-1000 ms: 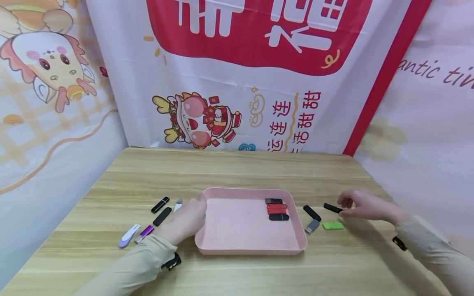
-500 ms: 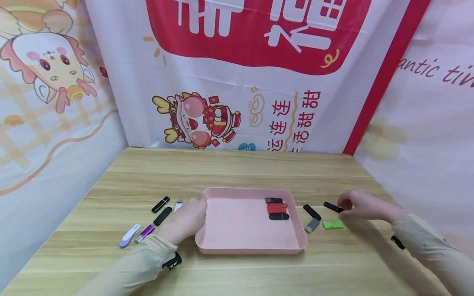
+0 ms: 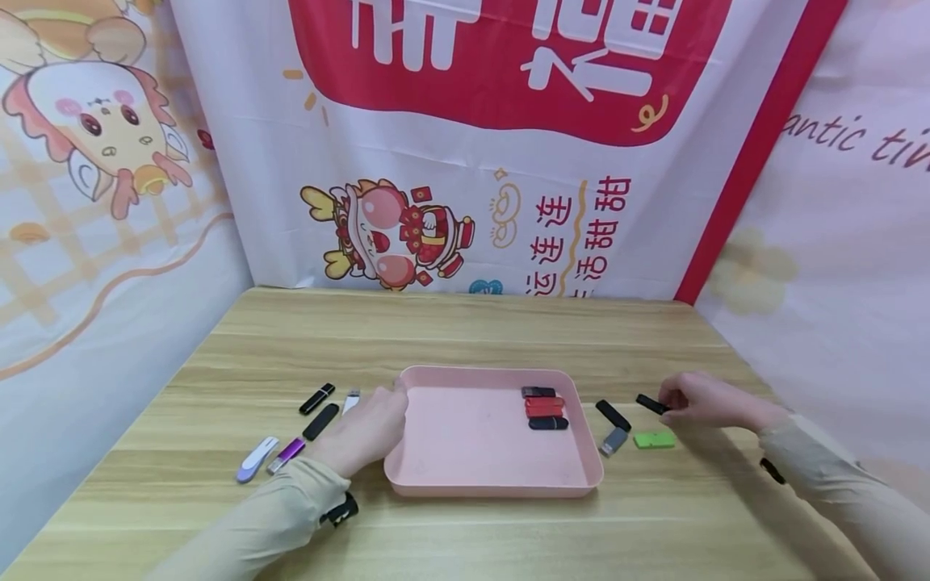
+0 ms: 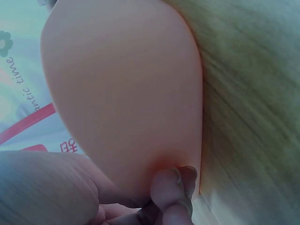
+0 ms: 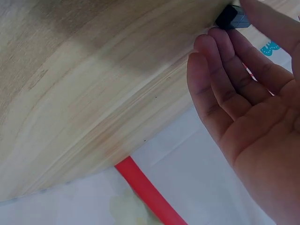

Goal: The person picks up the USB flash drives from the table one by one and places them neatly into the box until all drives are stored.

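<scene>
My left hand [image 3: 369, 434] grips the left wall of a pink tray [image 3: 465, 491]. In the left wrist view, bent fingertips [image 4: 168, 190] press against the outer wall of the tray [image 4: 126, 84]. On the right, my right hand [image 3: 715, 403] pinches the near end of a black USB flash drive [image 3: 649, 403]. The right wrist view shows that black USB flash drive [image 5: 228, 17] between thumb and forefinger, the other fingers loosely bent. Inside the tray, by its right wall, lie a dark USB flash drive [image 3: 538, 392], red ones [image 3: 545, 406] and a black one [image 3: 548, 423].
Between tray and right hand lie a black USB flash drive [image 3: 613, 415], a grey one [image 3: 613, 441] and a green one [image 3: 655, 440]. Left of the tray are black [image 3: 317, 399], purple [image 3: 286, 456] and white-lilac [image 3: 257, 460] ones; another is partly behind the left hand.
My right hand's fingers have come together on the end of the black USB flash drive, and the hand has shifted slightly left. The left hand keeps its place on the tray.
</scene>
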`<state>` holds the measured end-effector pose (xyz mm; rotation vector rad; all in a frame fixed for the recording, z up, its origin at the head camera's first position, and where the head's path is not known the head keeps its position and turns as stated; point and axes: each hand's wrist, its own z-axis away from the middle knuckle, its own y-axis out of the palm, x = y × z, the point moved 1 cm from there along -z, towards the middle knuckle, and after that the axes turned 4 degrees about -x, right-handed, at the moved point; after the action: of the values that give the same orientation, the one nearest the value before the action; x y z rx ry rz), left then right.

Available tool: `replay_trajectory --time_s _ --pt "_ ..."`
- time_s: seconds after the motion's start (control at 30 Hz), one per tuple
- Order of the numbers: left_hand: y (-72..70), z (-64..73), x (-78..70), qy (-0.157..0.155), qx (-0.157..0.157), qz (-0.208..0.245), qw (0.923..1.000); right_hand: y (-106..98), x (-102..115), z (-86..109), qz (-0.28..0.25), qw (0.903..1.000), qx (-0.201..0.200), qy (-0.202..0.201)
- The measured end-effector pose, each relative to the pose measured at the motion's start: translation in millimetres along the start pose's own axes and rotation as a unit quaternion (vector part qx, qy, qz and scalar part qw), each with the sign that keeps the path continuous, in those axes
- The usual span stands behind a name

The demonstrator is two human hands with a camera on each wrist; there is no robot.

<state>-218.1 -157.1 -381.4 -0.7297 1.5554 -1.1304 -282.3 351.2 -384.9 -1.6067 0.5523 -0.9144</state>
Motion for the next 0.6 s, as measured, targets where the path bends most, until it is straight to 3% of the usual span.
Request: replay_trajectory --time_s 0.13,0.37,0.6 --pt "-1.9 1.8 2.0 -0.007 0.004 0.005 1.0 -0.7 -0.8 -5.8 -0.001 0.9999 0.012 0.01" --pt "-4.8 1.0 1.4 0.008 -0.013 -0.002 0.9999 -0.1 -0.3 -9.3 -0.001 0.9987 0.024 0.045" --pt "-2.4 0.8 -1.7 -0.001 -0.001 0.001 1.0 1.2 0.3 -3.9 -0.008 0.9995 0.013 0.03"
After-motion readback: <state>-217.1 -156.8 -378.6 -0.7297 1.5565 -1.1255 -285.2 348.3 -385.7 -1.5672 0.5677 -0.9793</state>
